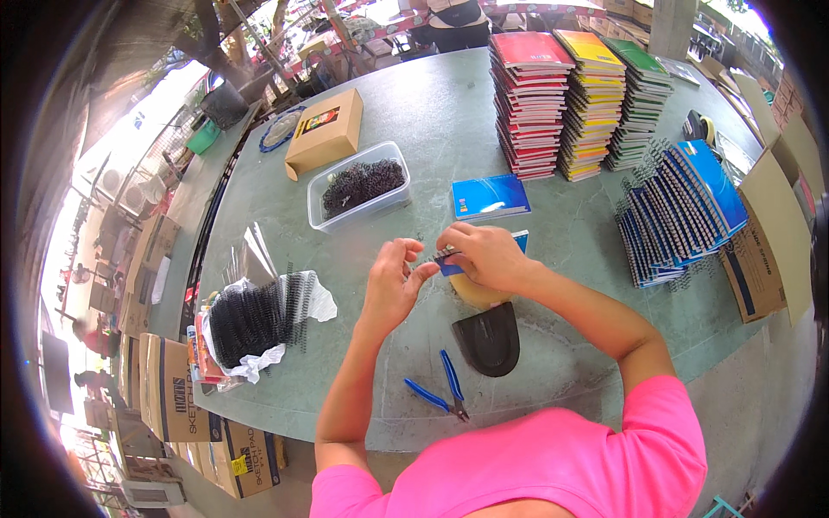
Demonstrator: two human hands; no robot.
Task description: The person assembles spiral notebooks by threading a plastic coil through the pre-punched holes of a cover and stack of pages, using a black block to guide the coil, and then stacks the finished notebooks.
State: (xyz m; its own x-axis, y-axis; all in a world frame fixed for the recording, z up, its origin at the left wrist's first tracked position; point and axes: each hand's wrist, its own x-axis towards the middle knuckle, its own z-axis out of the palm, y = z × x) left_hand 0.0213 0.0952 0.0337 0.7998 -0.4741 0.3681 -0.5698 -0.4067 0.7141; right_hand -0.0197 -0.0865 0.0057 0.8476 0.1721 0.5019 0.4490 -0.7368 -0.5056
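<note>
A blue notebook [521, 239] is gripped in my right hand [488, 257], which covers most of it. At the notebook's left edge shows a short stretch of dark spiral coil [439, 257]. My left hand [395, 281] has its fingers curled and its thumb against the coil's end. Just under the notebook is a tan rounded piece [480, 295], partly hidden by my right hand. A black rounded base [488, 339] lies on the near side of it. Another blue notebook [490, 198] lies flat beyond my hands.
Blue-handled cutters [439, 390] lie near the front edge. A clear tub [359, 186] holds black coils; more coils [250, 324] lie at left. Red [529, 108], yellow [591, 104] and green [637, 104] notebook stacks stand behind. Coiled blue notebooks [682, 216] and an open carton [756, 250] are at right.
</note>
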